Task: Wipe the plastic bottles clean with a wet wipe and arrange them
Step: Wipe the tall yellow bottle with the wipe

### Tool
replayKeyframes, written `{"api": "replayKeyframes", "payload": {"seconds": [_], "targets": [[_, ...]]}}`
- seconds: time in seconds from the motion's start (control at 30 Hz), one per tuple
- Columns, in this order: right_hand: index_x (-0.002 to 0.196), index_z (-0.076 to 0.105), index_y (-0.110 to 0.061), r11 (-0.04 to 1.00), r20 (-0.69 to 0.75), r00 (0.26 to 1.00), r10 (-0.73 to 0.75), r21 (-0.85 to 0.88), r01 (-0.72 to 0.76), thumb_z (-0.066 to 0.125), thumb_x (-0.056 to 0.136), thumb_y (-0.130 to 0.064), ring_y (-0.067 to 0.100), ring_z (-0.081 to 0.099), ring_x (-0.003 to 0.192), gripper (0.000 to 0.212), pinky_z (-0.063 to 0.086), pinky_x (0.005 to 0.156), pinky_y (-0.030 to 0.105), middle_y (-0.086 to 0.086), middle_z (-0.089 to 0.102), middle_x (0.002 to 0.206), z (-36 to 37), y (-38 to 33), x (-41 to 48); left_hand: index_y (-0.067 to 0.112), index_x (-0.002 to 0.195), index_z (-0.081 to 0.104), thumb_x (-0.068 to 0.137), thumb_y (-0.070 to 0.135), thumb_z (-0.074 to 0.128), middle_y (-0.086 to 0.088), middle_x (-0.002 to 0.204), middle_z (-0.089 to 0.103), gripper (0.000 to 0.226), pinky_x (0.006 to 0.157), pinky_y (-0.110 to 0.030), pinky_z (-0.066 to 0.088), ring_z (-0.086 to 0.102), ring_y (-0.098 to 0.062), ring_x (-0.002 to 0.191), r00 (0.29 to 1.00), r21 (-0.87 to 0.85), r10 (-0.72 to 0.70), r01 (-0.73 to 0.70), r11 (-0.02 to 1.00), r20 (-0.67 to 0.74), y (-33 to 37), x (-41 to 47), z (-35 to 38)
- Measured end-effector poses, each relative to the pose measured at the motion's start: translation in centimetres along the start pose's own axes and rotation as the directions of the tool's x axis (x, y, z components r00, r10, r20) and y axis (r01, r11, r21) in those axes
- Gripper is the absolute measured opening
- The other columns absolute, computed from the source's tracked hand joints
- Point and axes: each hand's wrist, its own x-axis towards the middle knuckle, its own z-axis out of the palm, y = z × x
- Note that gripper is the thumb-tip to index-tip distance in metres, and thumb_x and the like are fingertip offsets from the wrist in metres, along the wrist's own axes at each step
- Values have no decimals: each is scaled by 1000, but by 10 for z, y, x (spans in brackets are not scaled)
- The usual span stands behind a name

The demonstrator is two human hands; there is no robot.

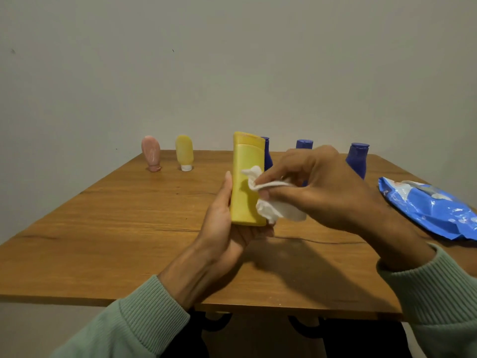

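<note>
Tabletop: Your wooden tabletop [129,228] has a row of bottles along its far edge.
Pack: The blue pack [433,210] lies flat on the right, by your right arm.
Bottle: The big yellow bottle [245,182] is held over the middle, standing tall, with its long side going up and down.
Left hand: Your left hand [227,228] grips the bottle's bottom end from the left.
Right hand: Your right hand [317,184] pinches the wet wipe [278,208] and presses it on the bottle's right side.
Next rub: Probably up and down along the long side.
Far row: The pink tube [151,154] and small yellow tube [184,152] stand left, the blue bottles [357,161] right.
</note>
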Motion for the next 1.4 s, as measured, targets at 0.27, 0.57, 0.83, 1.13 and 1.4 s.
{"api": "replayKeyframes", "payload": {"seconds": [0.27, 0.57, 0.83, 1.13, 1.4], "targets": [[93, 73, -29, 979, -135, 980, 144, 166, -121, 76, 75, -26, 6, 64, 83, 18, 57, 68, 23, -15, 67, 93, 6, 4, 0, 21, 126, 61, 89, 51, 56, -15, 109, 62, 48, 56, -36, 52, 59, -23, 72, 995, 107, -26, 15, 994, 101, 0, -2, 0], [86, 73, -29, 961, -136, 963, 234, 185, -207, 77, 74, -26, 6, 62, 81, 13, 51, 62, 17, -16, 67, 89, 5, 14, 1, 23, 123, 48, 76, 53, 70, -3, 88, 69, 60, 45, -26, 45, 64, -24, 69, 995, 340, 98, -89, 936, -10, -2, 0, -7], [79, 70, -32, 950, -120, 956, 268, 196, -242, 76, 75, -24, 5, 60, 79, 10, 45, 59, 15, -19, 64, 84, 6, 18, 1, 28, 103, 74, 96, 65, 26, -15, 95, 68, 61, 42, -29, 51, 63, -28, 66, 993, 195, 72, -89, 977, 92, 2, -2, 0], [85, 73, -28, 963, -149, 958, 246, 151, -224, 76, 75, -26, 2, 59, 80, 10, 44, 59, 13, -23, 61, 84, 6, 22, 2, 15, 113, 70, 96, 61, 31, -14, 91, 66, 62, 50, -34, 51, 59, -27, 69, 995, 44, 6, -10, 999, 101, 1, 2, -5], [77, 67, -36, 971, -196, 959, 207, 158, -177, 76, 75, -23, -9, 58, 75, 16, 41, 45, 7, -26, 57, 79, -9, 20, 0, 11, 132, 52, 98, 59, 31, -17, 90, 65, 63, 54, -36, 53, 60, -27, 72, 988, -42, -76, 82, 996, 133, 6, 1, -3]]}}
